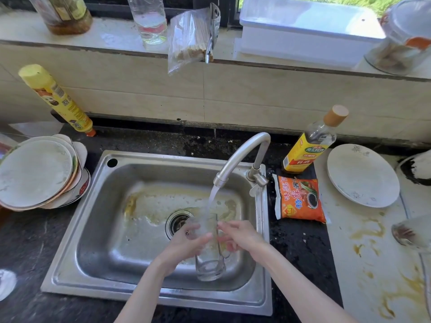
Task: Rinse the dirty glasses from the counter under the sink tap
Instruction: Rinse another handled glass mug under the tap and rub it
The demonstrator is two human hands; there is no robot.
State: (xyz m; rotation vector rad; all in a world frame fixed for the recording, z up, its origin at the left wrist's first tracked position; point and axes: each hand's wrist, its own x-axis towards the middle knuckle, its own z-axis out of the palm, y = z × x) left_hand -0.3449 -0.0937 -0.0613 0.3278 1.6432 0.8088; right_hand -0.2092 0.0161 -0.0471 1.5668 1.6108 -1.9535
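A clear glass (pixel 208 250) stood upright over the near right part of the sink (pixel 98 229), its mouth under the stream (pixel 213 197) that ran from the tap (pixel 242 155). The left hand (pixel 184 245) gripped it from the left, fingers curled round the upper wall. The right hand (pixel 240 234) held it from the right, fingers wrapped about the rim and side, some seen through the glass. Both grips were pressed on the glass, neither spread.

The drain (pixel 177 221) lay just left of the glass, and yellowish stains marked the sink floor beyond it.

On the dark worktop (pixel 28 241) to the left sat a stack of plates (pixel 37 173), with a yellow bottle (pixel 56 99) leaning against the wall behind. At the near left edge showed part of another glass (pixel 7 283).

Right of the tap lay an orange packet (pixel 299 199), and beyond it stood a bottle with a tan cap (pixel 312 141). Farther right a white plate (pixel 362 176) rested on a pale stained board (pixel 373 264). A second dirty glass (pixel 412 231) lay on its side at the right edge.

On the sill (pixel 112 36) at the far side were an oil bottle (pixel 65 12), a clear bottle (pixel 149 19), a bag of sticks (pixel 191 38) and a white tray (pixel 303 26).
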